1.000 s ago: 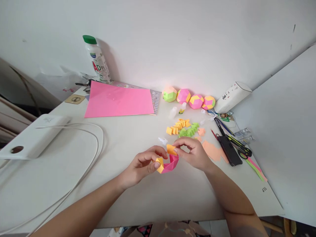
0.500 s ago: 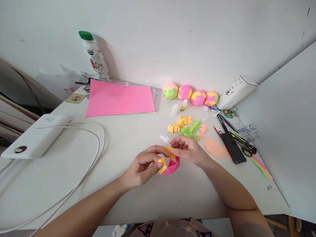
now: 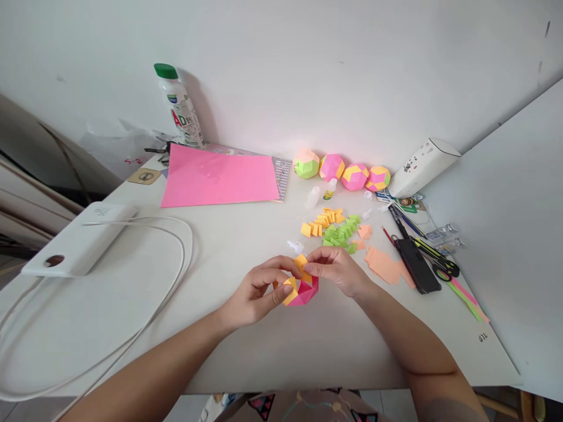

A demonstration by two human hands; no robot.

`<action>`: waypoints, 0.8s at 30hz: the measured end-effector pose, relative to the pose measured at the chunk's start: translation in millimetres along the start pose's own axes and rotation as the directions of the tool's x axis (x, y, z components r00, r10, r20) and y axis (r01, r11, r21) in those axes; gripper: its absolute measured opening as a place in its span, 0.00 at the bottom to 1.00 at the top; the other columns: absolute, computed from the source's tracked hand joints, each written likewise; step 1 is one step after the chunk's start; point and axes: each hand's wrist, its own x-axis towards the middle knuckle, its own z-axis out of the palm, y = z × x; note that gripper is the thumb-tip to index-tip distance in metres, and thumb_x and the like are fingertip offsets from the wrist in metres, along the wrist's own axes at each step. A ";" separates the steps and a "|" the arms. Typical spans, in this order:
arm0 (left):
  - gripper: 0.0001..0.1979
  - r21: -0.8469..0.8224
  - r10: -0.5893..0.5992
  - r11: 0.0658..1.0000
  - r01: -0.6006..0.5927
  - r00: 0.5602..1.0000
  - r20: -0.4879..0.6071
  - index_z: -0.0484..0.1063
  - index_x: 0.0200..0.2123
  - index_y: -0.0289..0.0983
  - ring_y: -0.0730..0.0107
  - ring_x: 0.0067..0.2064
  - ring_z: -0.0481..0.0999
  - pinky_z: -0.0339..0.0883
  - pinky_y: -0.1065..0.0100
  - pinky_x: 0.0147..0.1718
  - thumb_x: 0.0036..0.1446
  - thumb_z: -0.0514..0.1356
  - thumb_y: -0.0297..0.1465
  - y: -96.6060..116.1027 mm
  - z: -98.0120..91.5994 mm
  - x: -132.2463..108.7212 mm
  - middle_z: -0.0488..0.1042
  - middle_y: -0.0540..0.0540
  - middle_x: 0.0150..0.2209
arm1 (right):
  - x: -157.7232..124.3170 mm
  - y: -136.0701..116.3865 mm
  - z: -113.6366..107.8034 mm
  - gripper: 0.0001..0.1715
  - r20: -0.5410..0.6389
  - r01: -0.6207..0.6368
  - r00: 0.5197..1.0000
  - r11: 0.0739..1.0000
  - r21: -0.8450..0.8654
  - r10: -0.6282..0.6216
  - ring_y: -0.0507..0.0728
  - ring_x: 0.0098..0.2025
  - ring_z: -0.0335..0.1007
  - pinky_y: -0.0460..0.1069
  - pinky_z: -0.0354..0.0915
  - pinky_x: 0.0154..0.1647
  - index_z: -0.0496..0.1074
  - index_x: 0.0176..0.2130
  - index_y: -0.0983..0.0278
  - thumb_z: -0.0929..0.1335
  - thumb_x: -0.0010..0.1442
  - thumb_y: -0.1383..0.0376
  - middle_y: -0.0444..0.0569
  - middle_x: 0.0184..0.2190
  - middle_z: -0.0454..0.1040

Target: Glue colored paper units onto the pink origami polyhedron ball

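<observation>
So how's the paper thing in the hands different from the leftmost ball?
The paper thing is pink and orange; the leftmost ball is green and peach. The paper thing is open in the middle; the ball looks closed. The left hand and right hand hold the paper thing; the ball sits on the table. Both have angled faces.

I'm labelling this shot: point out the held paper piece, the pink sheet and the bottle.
Held paper piece (image 3: 301, 298), head view: its pink side.
Pink sheet (image 3: 222, 179), head view: its middle.
Bottle (image 3: 182, 110), head view: its white body.
</observation>
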 end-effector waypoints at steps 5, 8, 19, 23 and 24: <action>0.10 -0.125 -0.105 0.987 0.103 0.995 -0.004 0.73 0.29 0.36 0.68 0.38 0.66 0.62 0.66 0.36 0.60 0.57 0.33 -3.0 -2.8 -1.4 0.65 0.45 0.34 | -0.3 -1.1 -1.7 0.13 0.044 -0.020 0.999 0.999 0.050 0.018 0.50 0.28 0.69 0.47 0.65 0.31 0.75 0.29 0.65 0.75 0.48 0.58 0.44 0.26 0.75; 0.10 -0.204 -0.162 0.964 0.168 0.986 0.048 0.73 0.30 0.36 0.69 0.36 0.67 0.61 0.67 0.35 0.61 0.56 0.33 -4.5 -3.3 -1.8 0.67 0.45 0.34 | -1.0 -1.1 -1.6 0.13 0.102 -0.044 0.994 0.996 0.073 0.036 0.49 0.27 0.68 0.45 0.63 0.28 0.74 0.29 0.65 0.74 0.50 0.58 0.43 0.25 0.73; 0.11 -0.321 -0.217 0.918 0.235 0.972 0.091 0.73 0.30 0.34 0.70 0.35 0.67 0.61 0.67 0.36 0.60 0.58 0.35 -7.0 -2.8 -0.9 0.68 0.46 0.33 | -4.6 -5.3 3.0 0.16 0.176 -0.053 0.983 0.997 0.048 0.044 0.50 0.27 0.68 0.46 0.62 0.29 0.70 0.30 0.66 0.73 0.51 0.56 0.43 0.25 0.72; 0.13 -0.314 -0.253 0.909 0.273 0.962 0.105 0.71 0.29 0.33 0.69 0.34 0.66 0.60 0.66 0.37 0.60 0.57 0.37 -7.1 -2.2 -1.4 0.68 0.46 0.31 | -4.3 -6.1 3.0 0.17 0.040 0.059 0.997 0.998 0.033 -0.060 0.50 0.27 0.70 0.46 0.64 0.28 0.68 0.31 0.65 0.72 0.53 0.54 0.43 0.25 0.73; 0.13 -0.309 -0.265 0.907 0.286 0.958 0.107 0.71 0.29 0.33 0.69 0.34 0.66 0.60 0.66 0.37 0.60 0.57 0.37 -7.9 -2.1 -2.0 0.68 0.46 0.31 | -4.3 -6.6 3.3 0.17 0.016 0.075 0.997 0.997 0.037 -0.076 0.50 0.26 0.71 0.46 0.64 0.28 0.68 0.31 0.65 0.72 0.53 0.54 0.43 0.25 0.73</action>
